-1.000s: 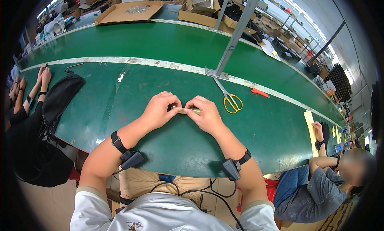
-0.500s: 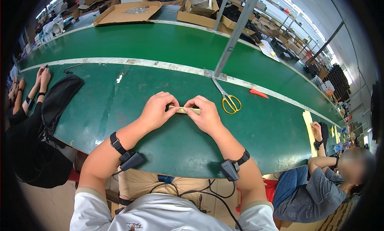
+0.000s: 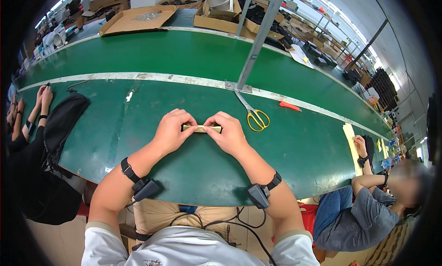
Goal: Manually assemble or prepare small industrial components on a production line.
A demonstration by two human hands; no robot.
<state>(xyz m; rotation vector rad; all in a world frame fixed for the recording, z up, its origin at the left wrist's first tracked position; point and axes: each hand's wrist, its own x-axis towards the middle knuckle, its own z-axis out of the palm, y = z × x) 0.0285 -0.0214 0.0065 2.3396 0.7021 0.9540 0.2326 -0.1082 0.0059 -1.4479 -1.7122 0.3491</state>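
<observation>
Matt green table [image 3: 152, 174], smooth; pale papery strip [image 3: 201, 128]; scissors [image 3: 252, 114] w/ metal blades, yellow plastic handles; black cloth bag [image 3: 62, 123].

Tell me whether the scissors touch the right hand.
Apart. The head view shows green table between the yellow-handled scissors and the right hand.

The setting is a factory assembly line. A long green workbench [image 3: 152, 49] curves away beyond the hands, divided lengthwise by a metal strip [image 3: 115, 76]. Open cardboard cartons [image 3: 136, 18] and stocked shelving [image 3: 317, 45] stand on its far side. Other seated workers occupy stations left [image 3: 27, 123] and right [image 3: 363, 211] of the hands. Yellow-handled scissors [image 3: 252, 113] lie just right.
</observation>
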